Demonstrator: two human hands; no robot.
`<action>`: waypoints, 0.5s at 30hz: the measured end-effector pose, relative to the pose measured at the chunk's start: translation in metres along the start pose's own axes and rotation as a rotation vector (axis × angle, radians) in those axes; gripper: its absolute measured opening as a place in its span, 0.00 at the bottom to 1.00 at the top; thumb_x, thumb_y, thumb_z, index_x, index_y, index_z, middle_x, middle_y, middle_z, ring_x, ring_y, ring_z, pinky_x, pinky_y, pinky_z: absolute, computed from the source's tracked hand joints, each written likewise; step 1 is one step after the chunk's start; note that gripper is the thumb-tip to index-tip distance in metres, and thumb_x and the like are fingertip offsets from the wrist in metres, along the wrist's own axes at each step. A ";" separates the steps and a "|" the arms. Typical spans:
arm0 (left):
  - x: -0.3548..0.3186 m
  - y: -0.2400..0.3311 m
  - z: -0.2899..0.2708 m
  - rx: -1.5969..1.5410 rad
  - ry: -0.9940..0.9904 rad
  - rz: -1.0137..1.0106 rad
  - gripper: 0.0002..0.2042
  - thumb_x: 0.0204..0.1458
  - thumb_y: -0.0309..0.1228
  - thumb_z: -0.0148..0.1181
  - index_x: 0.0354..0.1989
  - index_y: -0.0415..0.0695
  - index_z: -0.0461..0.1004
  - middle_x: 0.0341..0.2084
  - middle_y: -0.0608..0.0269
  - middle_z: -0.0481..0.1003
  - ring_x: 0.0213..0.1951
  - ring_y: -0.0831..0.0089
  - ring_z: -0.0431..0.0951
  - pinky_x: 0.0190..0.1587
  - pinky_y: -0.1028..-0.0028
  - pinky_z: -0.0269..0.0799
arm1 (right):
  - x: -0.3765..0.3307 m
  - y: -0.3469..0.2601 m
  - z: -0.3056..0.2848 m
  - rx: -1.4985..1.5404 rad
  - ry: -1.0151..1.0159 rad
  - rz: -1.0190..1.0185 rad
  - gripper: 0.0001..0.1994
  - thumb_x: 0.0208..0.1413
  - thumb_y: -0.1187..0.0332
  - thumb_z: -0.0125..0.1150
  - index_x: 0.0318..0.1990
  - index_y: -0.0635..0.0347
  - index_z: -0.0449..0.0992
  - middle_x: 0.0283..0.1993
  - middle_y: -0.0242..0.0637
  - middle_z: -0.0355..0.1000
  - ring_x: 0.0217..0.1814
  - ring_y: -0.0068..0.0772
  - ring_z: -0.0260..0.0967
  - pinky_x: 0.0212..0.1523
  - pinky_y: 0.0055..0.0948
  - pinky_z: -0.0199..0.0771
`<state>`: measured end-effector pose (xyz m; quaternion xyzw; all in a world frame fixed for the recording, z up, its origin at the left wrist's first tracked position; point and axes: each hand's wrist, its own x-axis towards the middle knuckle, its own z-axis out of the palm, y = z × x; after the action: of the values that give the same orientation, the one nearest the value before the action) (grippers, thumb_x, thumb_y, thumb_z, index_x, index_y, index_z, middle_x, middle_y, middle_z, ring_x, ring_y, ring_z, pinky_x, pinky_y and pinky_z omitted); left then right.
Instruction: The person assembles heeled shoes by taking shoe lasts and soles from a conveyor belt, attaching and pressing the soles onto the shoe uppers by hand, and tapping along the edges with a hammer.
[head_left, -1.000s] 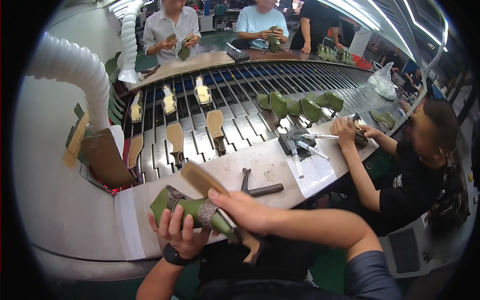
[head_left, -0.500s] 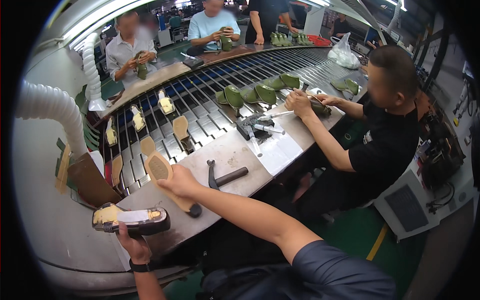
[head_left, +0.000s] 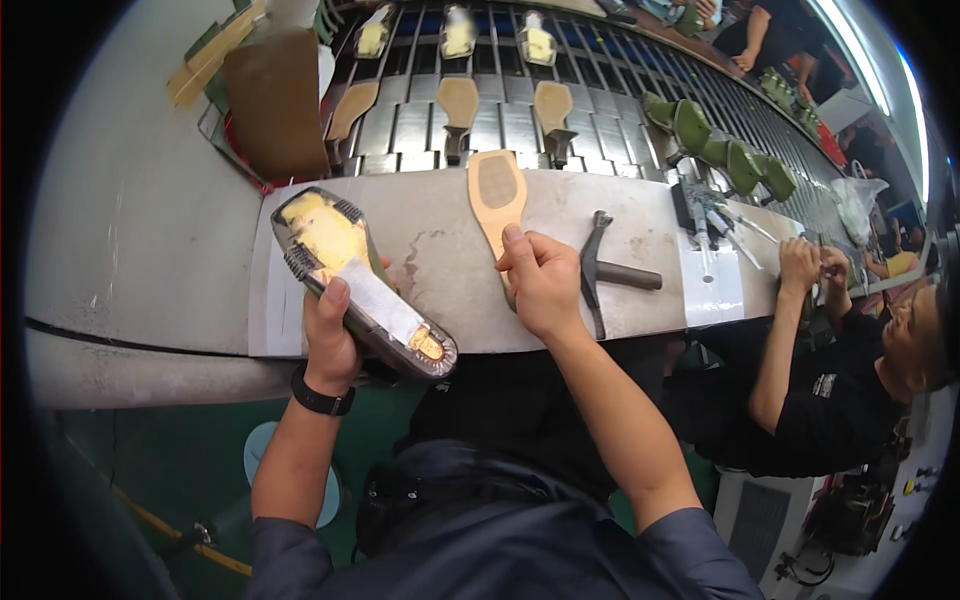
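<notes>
Left of the hammer (head_left: pixel 628 276), the left hand (head_left: pixel 332 345) grips an upturned shoe (head_left: pixel 370 292), its long axis slanting from far left to near right; the right hand (head_left: pixel 548 285), nearer the hammer, pinches a tan shoe sole (head_left: pixel 497 195) pointing away from the body, right of the shoe and apart; rightward of the hammer, print on a co-worker's black shirt (head_left: pixel 825 420) is unreadable; beyond the hammer, leftward, three soles (head_left: pixel 458 103) lie on a slatted conveyor (head_left: pixel 402 130).

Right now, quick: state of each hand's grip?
Left hand: closed on the shoe, its underside turned up.
Right hand: closed on the sole, thumb on top.
</notes>
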<state>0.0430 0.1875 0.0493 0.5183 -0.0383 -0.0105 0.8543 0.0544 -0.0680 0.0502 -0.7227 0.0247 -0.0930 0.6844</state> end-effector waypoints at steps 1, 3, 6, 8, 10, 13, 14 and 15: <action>0.000 0.003 -0.004 0.022 -0.026 -0.001 0.32 0.62 0.49 0.59 0.64 0.32 0.68 0.52 0.50 0.78 0.48 0.66 0.82 0.51 0.66 0.79 | 0.001 -0.002 0.002 -0.026 -0.003 -0.009 0.22 0.71 0.57 0.61 0.26 0.65 0.78 0.17 0.24 0.64 0.19 0.12 0.56 0.21 0.20 0.52; 0.001 0.010 -0.006 0.058 -0.038 0.003 0.32 0.61 0.47 0.59 0.65 0.31 0.68 0.55 0.50 0.77 0.51 0.65 0.81 0.55 0.66 0.77 | 0.003 -0.009 0.007 -0.120 -0.003 -0.019 0.21 0.70 0.58 0.62 0.26 0.65 0.78 0.17 0.23 0.65 0.20 0.12 0.56 0.22 0.21 0.53; 0.009 0.023 0.015 0.130 -0.093 0.009 0.35 0.55 0.43 0.58 0.68 0.32 0.65 0.58 0.41 0.75 0.55 0.59 0.80 0.55 0.64 0.79 | 0.006 -0.006 0.002 -0.208 -0.008 -0.017 0.19 0.66 0.60 0.66 0.25 0.65 0.77 0.17 0.25 0.67 0.22 0.14 0.59 0.23 0.24 0.57; 0.018 0.034 0.025 0.037 -0.189 0.052 0.35 0.54 0.40 0.60 0.68 0.29 0.66 0.60 0.44 0.75 0.61 0.59 0.77 0.65 0.62 0.71 | -0.001 -0.014 -0.002 -0.170 -0.010 0.079 0.12 0.62 0.66 0.69 0.34 0.67 0.78 0.26 0.39 0.75 0.28 0.29 0.72 0.33 0.31 0.71; 0.027 0.038 0.036 -0.022 -0.241 0.092 0.37 0.53 0.42 0.62 0.69 0.30 0.65 0.60 0.42 0.75 0.61 0.56 0.77 0.65 0.60 0.71 | -0.015 -0.016 -0.010 -0.343 0.049 -0.195 0.10 0.62 0.68 0.68 0.38 0.67 0.77 0.38 0.48 0.76 0.39 0.38 0.75 0.43 0.33 0.74; 0.043 0.037 0.049 0.052 -0.296 0.146 0.32 0.58 0.41 0.59 0.67 0.30 0.67 0.57 0.43 0.77 0.59 0.57 0.79 0.65 0.60 0.72 | -0.032 -0.009 -0.032 -0.579 0.030 -0.426 0.09 0.62 0.71 0.66 0.44 0.68 0.76 0.59 0.62 0.72 0.60 0.52 0.74 0.60 0.37 0.71; 0.046 0.037 0.052 0.023 -0.308 0.132 0.29 0.60 0.39 0.57 0.66 0.31 0.67 0.56 0.44 0.78 0.59 0.58 0.79 0.65 0.60 0.72 | -0.039 -0.006 -0.041 -0.638 -0.057 -0.381 0.09 0.62 0.73 0.65 0.45 0.68 0.75 0.68 0.67 0.66 0.70 0.58 0.69 0.67 0.38 0.67; 0.048 0.037 0.049 0.031 -0.313 0.139 0.29 0.60 0.39 0.57 0.66 0.31 0.67 0.56 0.44 0.78 0.59 0.58 0.79 0.65 0.60 0.72 | -0.049 -0.006 -0.048 -0.631 -0.052 -0.388 0.09 0.62 0.73 0.65 0.45 0.68 0.75 0.68 0.67 0.66 0.70 0.58 0.69 0.67 0.38 0.67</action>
<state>0.0865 0.1586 0.1072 0.5195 -0.2068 -0.0316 0.8284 -0.0021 -0.1072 0.0537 -0.8915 -0.1025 -0.1904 0.3981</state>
